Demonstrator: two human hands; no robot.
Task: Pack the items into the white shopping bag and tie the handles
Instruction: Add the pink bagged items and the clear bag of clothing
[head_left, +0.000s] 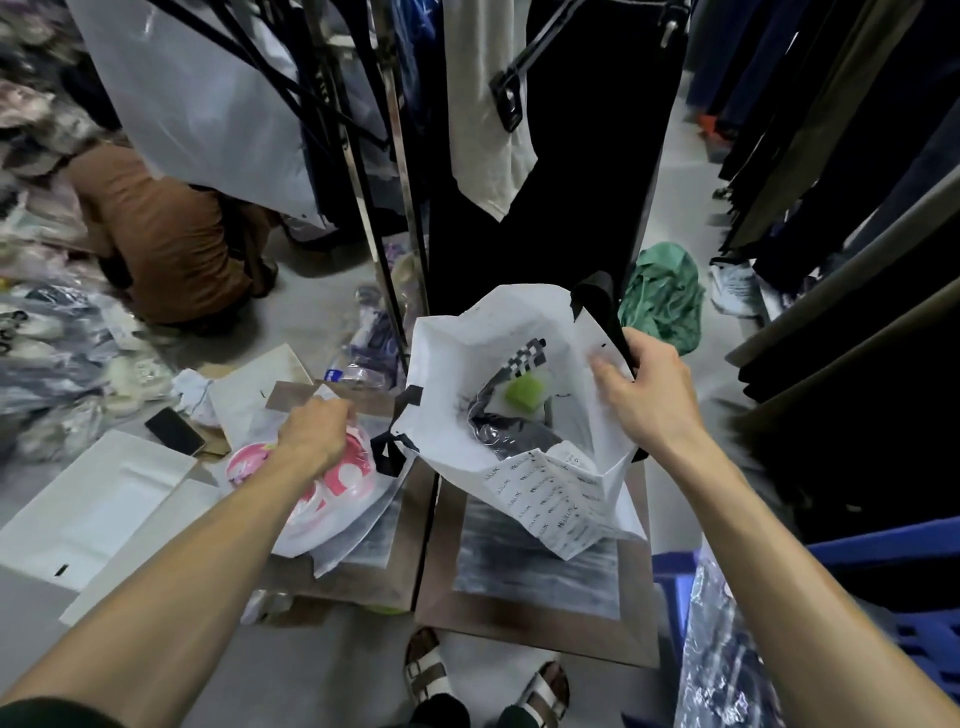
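Down at our feet, two sandals (485, 686) on the grey floor, and just ahead a brown-framed board (535, 587) lying flat. On it stands the white shopping bag (519, 332), mouth wide open. Our right hand (649, 389) is clamped on the bag's right rim, fingers curled over the paper and the black handle (605, 306) there. The other black handle (387, 447) hangs loose off the left edge. Inside we see a dark packet in clear wrap (511, 431), a green lump (524, 392) and a strip of black-and-white check (519, 361).

Left of the bag, our left hand (317, 428) is down on a pink and white package (332, 480) in clear plastic, fingers closed around its top edge. The package lies on the low pile, just beside the bag, touching the loose handle. Further left, white flat envelopes (98, 504) and a black phone (174, 431). Beyond that, a person in brown (171, 244) crouches on the floor. Behind the bag, dark clothes hang from a rack (566, 156), with a green bundle (665, 296) on the floor to the right.
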